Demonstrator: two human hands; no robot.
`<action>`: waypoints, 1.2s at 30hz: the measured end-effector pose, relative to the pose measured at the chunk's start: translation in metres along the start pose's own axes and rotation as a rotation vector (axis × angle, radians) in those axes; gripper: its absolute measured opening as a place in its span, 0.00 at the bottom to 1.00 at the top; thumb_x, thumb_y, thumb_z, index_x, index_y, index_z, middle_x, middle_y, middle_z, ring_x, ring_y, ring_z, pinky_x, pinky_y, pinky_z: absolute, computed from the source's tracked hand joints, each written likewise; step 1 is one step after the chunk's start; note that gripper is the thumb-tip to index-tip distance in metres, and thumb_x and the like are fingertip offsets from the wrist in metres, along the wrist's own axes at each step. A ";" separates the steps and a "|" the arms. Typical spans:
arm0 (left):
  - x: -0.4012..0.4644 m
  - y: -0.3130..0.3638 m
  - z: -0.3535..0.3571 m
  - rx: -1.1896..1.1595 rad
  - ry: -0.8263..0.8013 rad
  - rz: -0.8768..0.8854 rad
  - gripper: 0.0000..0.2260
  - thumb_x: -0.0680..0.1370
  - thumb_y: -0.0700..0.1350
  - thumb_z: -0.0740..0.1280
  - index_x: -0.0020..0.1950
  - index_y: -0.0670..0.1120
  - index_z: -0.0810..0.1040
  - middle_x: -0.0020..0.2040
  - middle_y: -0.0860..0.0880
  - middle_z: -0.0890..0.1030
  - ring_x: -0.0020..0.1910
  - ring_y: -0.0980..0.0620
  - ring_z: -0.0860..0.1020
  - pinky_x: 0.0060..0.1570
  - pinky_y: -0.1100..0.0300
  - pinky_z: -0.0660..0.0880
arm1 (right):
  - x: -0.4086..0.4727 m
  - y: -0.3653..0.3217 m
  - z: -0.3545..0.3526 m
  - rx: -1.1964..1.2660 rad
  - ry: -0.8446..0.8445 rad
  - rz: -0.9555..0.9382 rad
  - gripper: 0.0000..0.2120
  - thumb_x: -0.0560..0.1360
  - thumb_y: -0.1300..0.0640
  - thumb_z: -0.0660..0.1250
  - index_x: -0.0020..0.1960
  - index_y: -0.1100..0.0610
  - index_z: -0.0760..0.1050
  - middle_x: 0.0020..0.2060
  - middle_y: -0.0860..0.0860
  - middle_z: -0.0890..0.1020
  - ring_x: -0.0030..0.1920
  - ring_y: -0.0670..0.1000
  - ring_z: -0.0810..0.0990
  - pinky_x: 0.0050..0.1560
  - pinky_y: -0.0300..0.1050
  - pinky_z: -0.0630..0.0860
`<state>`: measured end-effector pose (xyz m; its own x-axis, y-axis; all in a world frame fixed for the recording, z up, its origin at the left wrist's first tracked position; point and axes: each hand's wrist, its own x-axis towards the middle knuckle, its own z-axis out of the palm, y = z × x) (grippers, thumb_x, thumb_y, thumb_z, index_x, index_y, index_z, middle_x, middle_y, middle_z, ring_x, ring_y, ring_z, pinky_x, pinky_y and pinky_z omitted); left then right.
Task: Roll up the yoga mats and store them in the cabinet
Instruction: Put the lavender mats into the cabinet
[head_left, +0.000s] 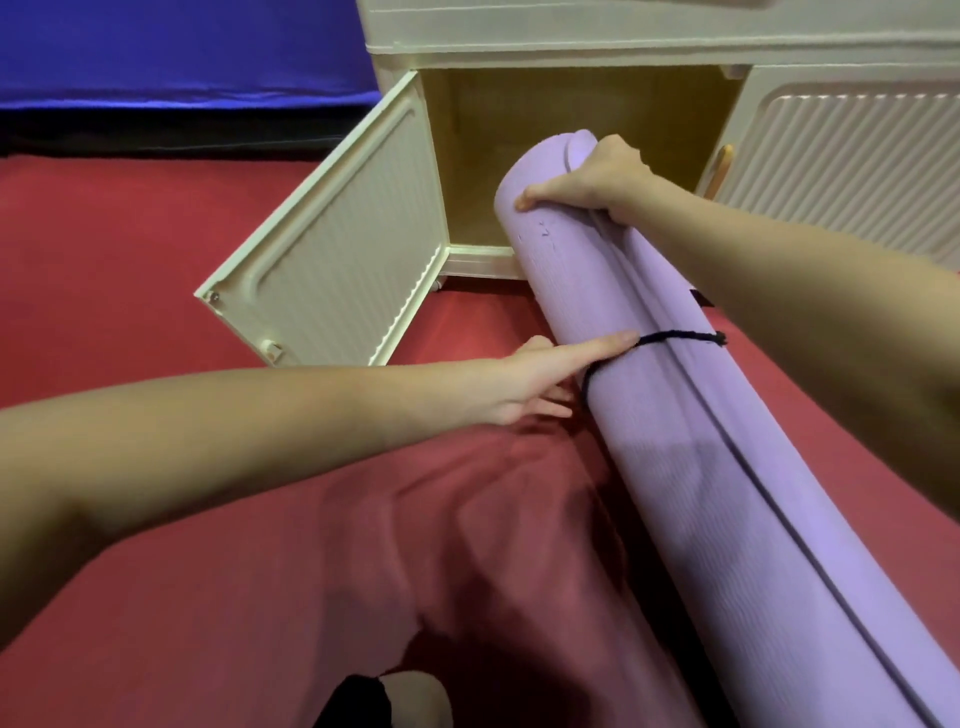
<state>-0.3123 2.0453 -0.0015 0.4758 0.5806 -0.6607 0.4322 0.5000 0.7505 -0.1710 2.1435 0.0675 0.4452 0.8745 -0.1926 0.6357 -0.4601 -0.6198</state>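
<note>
rolled mat (691, 415) axis points into open cabinet (571, 156) | right hand (597, 179) grips far end, nearer | left hand (540, 379) flat against its side

Lilac rolled mat (691, 467), black cord (670, 338), ribbed cream cabinet (571, 31), red cloth (260, 571), blue backdrop (171, 47).

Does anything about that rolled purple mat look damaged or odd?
Slightly. The purple yoga mat has small scuff marks near its far end, beside the right hand. Its black cord circles only mid-roll, where the left hand touches.
</note>
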 end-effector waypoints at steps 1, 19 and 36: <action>0.007 0.004 0.003 0.006 -0.025 0.003 0.49 0.58 0.68 0.77 0.71 0.44 0.67 0.67 0.48 0.74 0.64 0.47 0.74 0.59 0.49 0.76 | 0.005 -0.001 0.002 -0.009 -0.003 -0.001 0.52 0.54 0.34 0.78 0.69 0.59 0.65 0.53 0.51 0.74 0.48 0.52 0.74 0.50 0.47 0.77; 0.042 0.004 0.019 -0.089 0.031 0.068 0.48 0.51 0.60 0.82 0.68 0.46 0.72 0.62 0.51 0.79 0.57 0.50 0.80 0.48 0.43 0.80 | -0.013 0.112 -0.001 0.271 0.085 -0.133 0.20 0.83 0.49 0.50 0.48 0.61 0.74 0.46 0.56 0.75 0.47 0.53 0.72 0.48 0.47 0.66; 0.028 0.013 0.029 -0.340 0.248 0.044 0.41 0.62 0.54 0.80 0.69 0.50 0.62 0.59 0.49 0.76 0.50 0.46 0.80 0.37 0.42 0.80 | -0.167 0.192 0.000 0.011 -0.204 -0.046 0.68 0.48 0.21 0.70 0.77 0.43 0.42 0.75 0.50 0.63 0.71 0.52 0.67 0.70 0.53 0.66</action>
<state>-0.2713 2.0495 -0.0103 0.2715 0.7222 -0.6362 0.1186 0.6309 0.7667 -0.1227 1.9091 -0.0193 0.2778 0.9081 -0.3133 0.6449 -0.4180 -0.6398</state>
